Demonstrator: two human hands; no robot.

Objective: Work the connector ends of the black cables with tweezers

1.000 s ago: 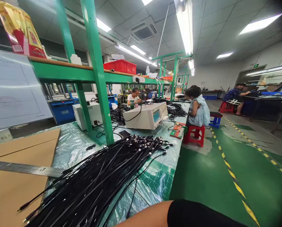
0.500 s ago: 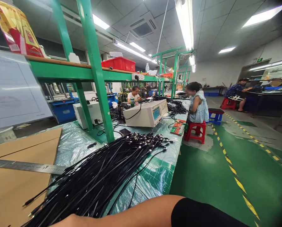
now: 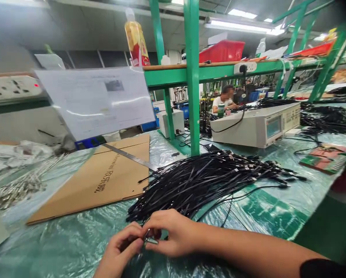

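The small metal piece (image 3: 148, 240) pinched between both hands is mostly hidden by the fingers (image 3: 158, 231); its shape cannot be told. The left hand (image 3: 119, 251) is cut off at the wrist by the near edge. The silvery heap (image 3: 15, 187) at far left is blurred.

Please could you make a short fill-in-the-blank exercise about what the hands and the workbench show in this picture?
1. Both hands, left hand and right hand, pinch a small metal part just in front of the pile of ____ cables.
2. A steel ruler lies across the flat ____.
3. The shelf posts are painted ____.

Missing words: black; cardboard; green
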